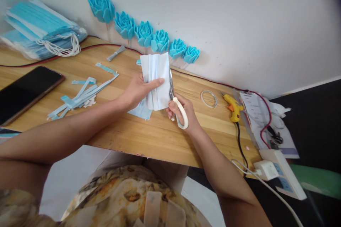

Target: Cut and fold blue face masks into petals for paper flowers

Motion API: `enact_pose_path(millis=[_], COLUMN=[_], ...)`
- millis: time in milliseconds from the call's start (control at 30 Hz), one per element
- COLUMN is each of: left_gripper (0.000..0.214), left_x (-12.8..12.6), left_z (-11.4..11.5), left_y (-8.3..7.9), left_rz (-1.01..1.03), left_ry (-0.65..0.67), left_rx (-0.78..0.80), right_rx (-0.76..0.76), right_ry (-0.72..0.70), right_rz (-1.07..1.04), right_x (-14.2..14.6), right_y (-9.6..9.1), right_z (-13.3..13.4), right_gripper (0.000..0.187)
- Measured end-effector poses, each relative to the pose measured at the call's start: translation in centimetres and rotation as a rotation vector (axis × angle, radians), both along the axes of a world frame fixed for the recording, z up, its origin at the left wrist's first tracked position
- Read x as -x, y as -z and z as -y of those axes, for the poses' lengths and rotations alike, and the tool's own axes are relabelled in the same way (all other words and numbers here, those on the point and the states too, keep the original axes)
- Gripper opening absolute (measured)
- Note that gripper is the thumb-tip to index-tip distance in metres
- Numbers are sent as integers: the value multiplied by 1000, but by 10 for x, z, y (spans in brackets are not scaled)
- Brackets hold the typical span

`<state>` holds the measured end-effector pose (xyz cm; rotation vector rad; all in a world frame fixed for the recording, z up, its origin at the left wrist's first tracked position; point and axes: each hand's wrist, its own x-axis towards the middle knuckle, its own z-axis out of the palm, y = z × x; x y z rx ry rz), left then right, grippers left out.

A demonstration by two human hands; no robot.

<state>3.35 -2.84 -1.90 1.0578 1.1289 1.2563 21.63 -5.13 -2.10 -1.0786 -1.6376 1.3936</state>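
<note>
My left hand [138, 90] grips a pleated face mask [156, 78], white side towards me, held upright above the wooden table [149, 138]. My right hand [183, 111] is closed round the white handles of scissors [173, 95]. Their blades run up the mask's right edge. Another light blue mask piece [140, 111] lies flat under my left hand.
Cut blue strips [82, 94] lie to the left, beside a dark phone [25, 90]. A stack of masks [39, 30] sits at back left. Several blue mask flowers [145, 33] line the wall. A tape ring [209, 98], yellow glue gun [233, 106] and power strip [283, 172] are on the right.
</note>
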Motion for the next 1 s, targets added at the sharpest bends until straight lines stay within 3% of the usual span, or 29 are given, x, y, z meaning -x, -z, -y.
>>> enact_pose_path(millis=[1000], left_gripper=[39], left_x=[0], left_z=[0], left_y=[-3], left_rz=[22], left_ry=[23], left_rx=[13], right_rx=[-20], right_ry=[17], right_rz=[-42], right_x=[1], right_y=[3], right_z=[1], right_gripper=[44])
